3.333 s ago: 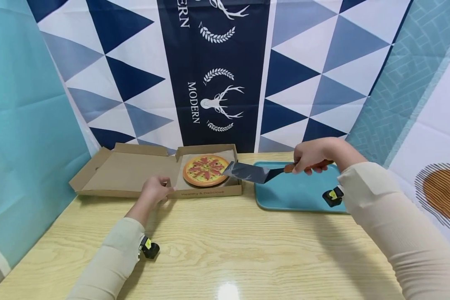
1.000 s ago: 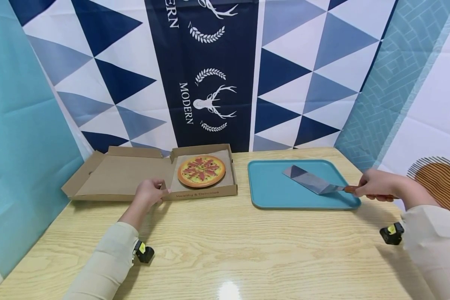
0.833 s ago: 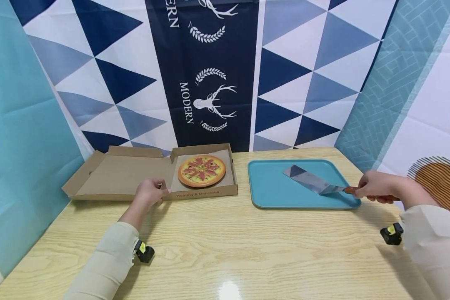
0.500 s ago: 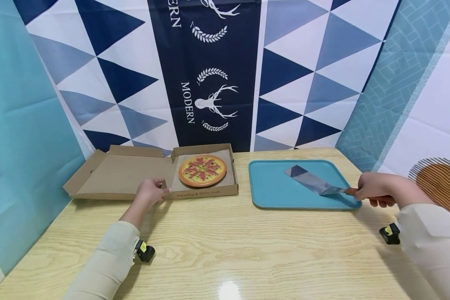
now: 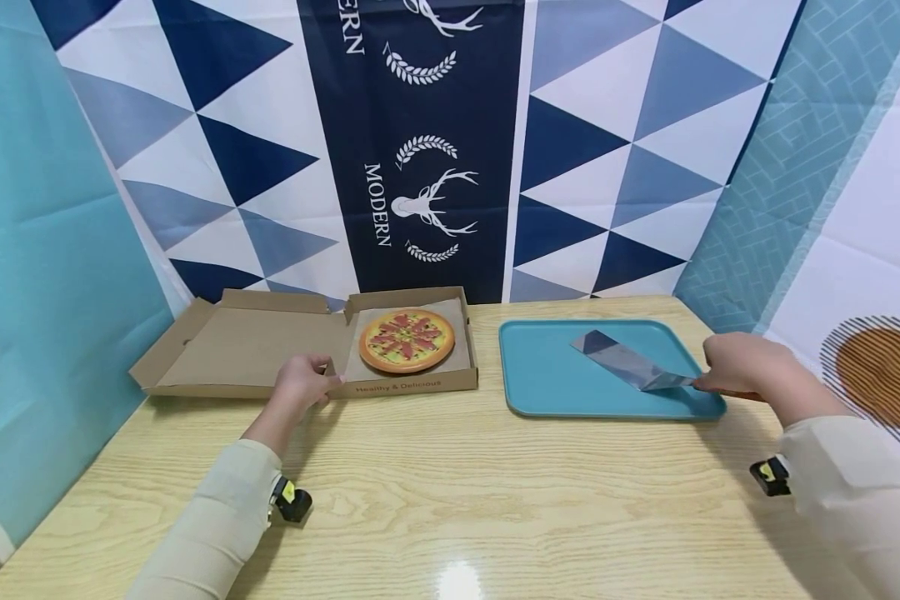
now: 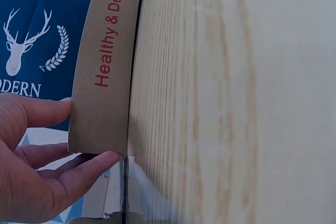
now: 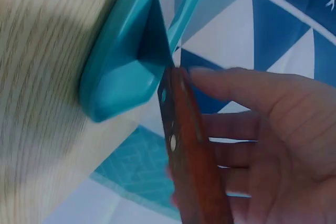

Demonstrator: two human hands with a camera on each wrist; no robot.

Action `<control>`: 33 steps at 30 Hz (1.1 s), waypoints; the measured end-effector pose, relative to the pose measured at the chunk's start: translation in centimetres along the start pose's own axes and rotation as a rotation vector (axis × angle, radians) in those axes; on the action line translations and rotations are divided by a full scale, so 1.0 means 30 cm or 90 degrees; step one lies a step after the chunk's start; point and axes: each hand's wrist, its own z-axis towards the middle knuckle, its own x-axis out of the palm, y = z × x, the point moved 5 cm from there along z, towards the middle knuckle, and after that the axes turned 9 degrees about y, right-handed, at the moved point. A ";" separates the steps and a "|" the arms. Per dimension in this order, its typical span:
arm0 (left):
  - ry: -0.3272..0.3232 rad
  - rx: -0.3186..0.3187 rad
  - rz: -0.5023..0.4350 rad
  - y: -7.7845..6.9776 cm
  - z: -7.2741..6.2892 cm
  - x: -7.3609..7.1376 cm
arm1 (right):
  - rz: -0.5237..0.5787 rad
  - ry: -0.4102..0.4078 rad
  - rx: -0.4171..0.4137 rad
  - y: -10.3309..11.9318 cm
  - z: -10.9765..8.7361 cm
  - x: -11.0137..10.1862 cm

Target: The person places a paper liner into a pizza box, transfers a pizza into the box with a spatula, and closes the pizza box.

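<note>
My left hand [image 5: 303, 384] is at the front of the open cardboard pizza box [image 5: 420, 387], near its hinge. In the left wrist view, thumb and fingers grip the end of the box's front wall [image 6: 102, 103], printed "Healthy & Delicious". A round pizza [image 5: 407, 341] with red toppings lies on paper inside the box. My right hand [image 5: 742, 367] holds the riveted wooden handle [image 7: 197, 161] of a spatula, palm side facing the right wrist camera and fingers passing behind the handle. The spatula's flat metal blade [image 5: 622, 360] lies over the blue tray [image 5: 540, 400].
The box lid [image 5: 251, 346] lies folded out to the left on the wooden table [image 5: 450, 483]. A patterned cloth [image 5: 435, 125] hangs close behind box and tray. Teal cloth [image 5: 67, 250] hangs at the left, white cloth with brown circles at the right.
The right hand has carried the spatula from beside the pizza rightward and down onto the tray. In the last half second it has slid slightly forward along the handle. The left hand stays put.
</note>
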 end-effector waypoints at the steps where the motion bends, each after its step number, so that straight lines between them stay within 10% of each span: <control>1: -0.001 0.001 0.002 0.000 0.001 0.000 | -0.012 -0.027 0.004 0.011 0.000 -0.009; 9: -0.017 0.010 0.006 -0.001 -0.002 0.000 | -0.035 -0.180 -0.015 0.127 0.012 -0.032; 33: -0.044 0.020 -0.004 0.001 -0.026 -0.019 | 0.042 -0.268 -0.113 0.431 0.065 -0.003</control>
